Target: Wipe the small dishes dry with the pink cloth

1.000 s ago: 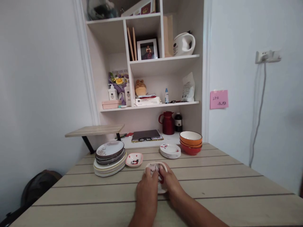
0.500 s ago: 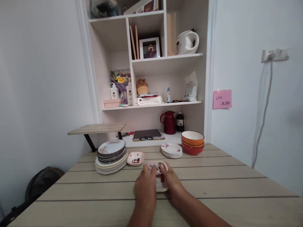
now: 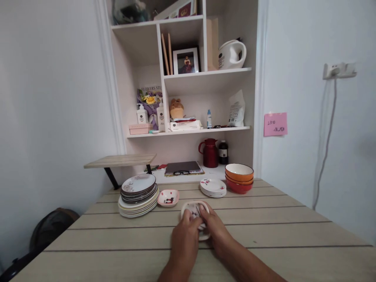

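Observation:
Just above the table, or resting on it, is a small squarish dish (image 3: 192, 202) with a pale rim, tilted towards me. My right hand (image 3: 216, 227) grips its right edge, with the thumb over the inside. Bunched inside the dish is a pale cloth (image 3: 195, 211). My left hand (image 3: 185, 237) pinches this cloth and presses it against the dish's inner face. Fingers and cloth cover most of the dish's inside. Close by on the left lies a similar pink-rimmed dish (image 3: 168, 198) with a dark and red picture.
Stacked plates (image 3: 138, 196) stand at the table's left. Behind my hands is a pile of small floral plates (image 3: 213, 188), beside stacked orange and red bowls (image 3: 239, 178). A red jug (image 3: 210, 152) and dark bottle (image 3: 223, 152) stand on the low shelf. A raised wooden stand (image 3: 120, 159) is back left.
My left hand has shifted right and slightly down inside the dish with the cloth, covering the red mark seen before. My right hand keeps its hold on the rim.

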Tool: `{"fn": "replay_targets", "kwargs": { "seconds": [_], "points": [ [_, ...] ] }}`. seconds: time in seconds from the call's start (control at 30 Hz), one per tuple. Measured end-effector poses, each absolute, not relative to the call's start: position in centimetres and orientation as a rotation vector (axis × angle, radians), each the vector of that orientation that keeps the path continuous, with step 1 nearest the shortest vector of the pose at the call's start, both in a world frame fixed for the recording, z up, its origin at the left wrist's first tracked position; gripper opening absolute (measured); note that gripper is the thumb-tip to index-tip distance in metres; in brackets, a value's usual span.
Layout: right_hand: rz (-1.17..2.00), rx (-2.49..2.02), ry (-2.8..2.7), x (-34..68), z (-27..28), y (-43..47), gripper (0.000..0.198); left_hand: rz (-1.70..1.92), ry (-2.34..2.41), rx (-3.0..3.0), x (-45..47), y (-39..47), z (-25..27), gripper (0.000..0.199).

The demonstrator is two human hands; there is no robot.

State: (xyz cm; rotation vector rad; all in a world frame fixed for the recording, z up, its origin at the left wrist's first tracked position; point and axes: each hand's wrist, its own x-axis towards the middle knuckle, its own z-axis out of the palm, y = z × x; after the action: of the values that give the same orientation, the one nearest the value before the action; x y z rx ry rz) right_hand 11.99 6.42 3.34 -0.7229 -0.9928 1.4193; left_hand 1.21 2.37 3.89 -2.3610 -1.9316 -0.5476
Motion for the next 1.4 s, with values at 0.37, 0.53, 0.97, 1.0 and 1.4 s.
{"fn": "replay_targets", "kwargs": {
  "seconds": [0.37,0.53,0.97,1.0,1.4],
  "points": [
    [1.452,-0.737,-1.025,11.8,3.1,6.8,0.044,-0.549,-2.176,-2.018,1.6,2.4,5.1,0.041],
    [1.422,-0.737,-1.01,11.7,2.3,7.5,0.042,-0.395,-2.104,-1.969,2.3,2.3,5.1,0.042],
    [1.477,-0.73,-0.959,12.0,3.4,6.6,0.043,-0.526,-2.06,-2.336,1.3,2.0,4.7,0.043],
    [1.487,-0.729,-0.955,12.0,3.5,6.6,0.043,-0.564,-2.054,-2.341,1.4,2.0,4.7,0.046],
    [1.47,-0.755,-1.011,11.7,3.0,7.1,0.042,-0.411,-2.167,-1.966,1.9,2.0,6.1,0.043]
  ]
}}
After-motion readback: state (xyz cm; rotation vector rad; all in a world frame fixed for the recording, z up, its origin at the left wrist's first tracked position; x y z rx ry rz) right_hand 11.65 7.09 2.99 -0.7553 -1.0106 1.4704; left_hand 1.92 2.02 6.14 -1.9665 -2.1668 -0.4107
